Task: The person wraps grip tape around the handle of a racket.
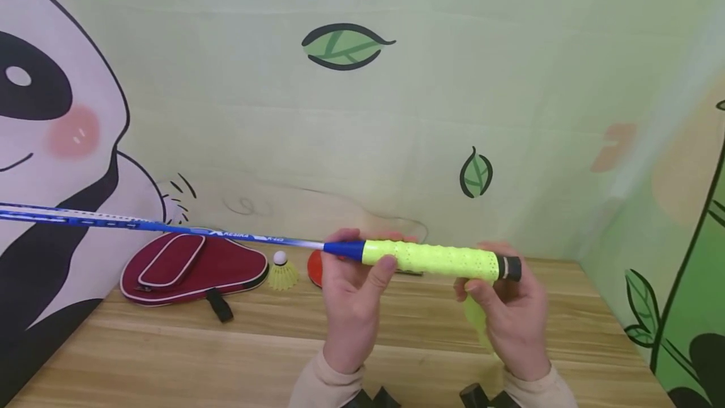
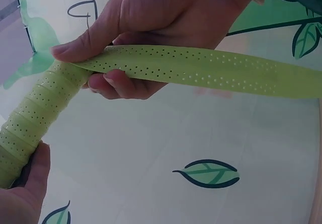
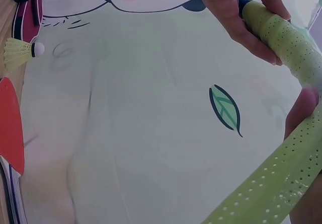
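A blue badminton racket (image 1: 294, 242) lies sideways across both hands, its head running out of the head view at the left. Perforated yellow-green overgrip (image 1: 430, 258) is wound in ridges along the handle, from the blue cone (image 1: 344, 250) almost to the black butt end (image 1: 512, 269). My left hand (image 1: 351, 313) holds the handle by the cone, thumb on the wrap. At the butt end my right hand (image 1: 518, 320) pinches the unwound tape against the handle, as the left wrist view shows. From there the loose strip (image 2: 201, 68) of tape trails away.
Behind the hands on the wooden table (image 1: 170, 357) lie a maroon paddle-shaped case (image 1: 226, 263), a yellow shuttlecock (image 1: 282, 272) and a red rounded thing (image 3: 10, 123), partly hidden in the head view. A printed backdrop (image 1: 396, 131) with a panda and leaves rises behind the table.
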A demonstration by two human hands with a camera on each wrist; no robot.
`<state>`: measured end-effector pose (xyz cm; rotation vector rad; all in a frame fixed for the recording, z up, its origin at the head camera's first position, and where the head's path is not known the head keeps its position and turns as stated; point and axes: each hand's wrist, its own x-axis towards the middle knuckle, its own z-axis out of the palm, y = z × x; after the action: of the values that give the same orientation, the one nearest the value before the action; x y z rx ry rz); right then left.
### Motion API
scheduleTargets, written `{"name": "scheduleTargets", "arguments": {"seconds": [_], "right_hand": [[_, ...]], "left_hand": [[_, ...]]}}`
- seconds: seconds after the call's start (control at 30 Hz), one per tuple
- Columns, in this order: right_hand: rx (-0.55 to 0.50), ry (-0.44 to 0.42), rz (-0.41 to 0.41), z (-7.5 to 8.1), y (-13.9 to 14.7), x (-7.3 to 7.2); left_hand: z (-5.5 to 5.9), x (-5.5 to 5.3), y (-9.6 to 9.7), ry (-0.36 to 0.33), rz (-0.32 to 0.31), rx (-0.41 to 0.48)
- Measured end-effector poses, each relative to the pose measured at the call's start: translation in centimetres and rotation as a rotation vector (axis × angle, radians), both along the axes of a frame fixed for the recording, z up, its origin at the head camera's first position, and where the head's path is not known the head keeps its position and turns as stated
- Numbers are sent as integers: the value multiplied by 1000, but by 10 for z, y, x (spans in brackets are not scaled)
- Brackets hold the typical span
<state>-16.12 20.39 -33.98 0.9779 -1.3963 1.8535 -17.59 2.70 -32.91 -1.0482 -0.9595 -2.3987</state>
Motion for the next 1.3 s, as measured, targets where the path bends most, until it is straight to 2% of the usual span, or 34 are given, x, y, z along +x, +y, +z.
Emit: {"name": "scheduleTargets", "arguments": {"seconds": [0.33, 0.67, 0.83, 0.97, 1.2, 1.3], "right_hand": [[12, -19, -13, 1, 1, 3], [50, 12, -124, 2, 2, 3], [81, -42, -137, 3, 2, 5], [104, -88, -109, 2, 2, 6], [138, -60, -86, 3, 3, 7], [127, -53, -77, 3, 1, 6]], "left_hand": [[3, 2, -1, -119, 75, 0], [1, 2, 1, -186, 102, -5], [1, 0, 1, -210, 158, 2], [0, -1, 1, -263, 214, 9], [2, -2, 1, -324, 188, 28], [1, -2, 2, -291, 155, 41]]}}
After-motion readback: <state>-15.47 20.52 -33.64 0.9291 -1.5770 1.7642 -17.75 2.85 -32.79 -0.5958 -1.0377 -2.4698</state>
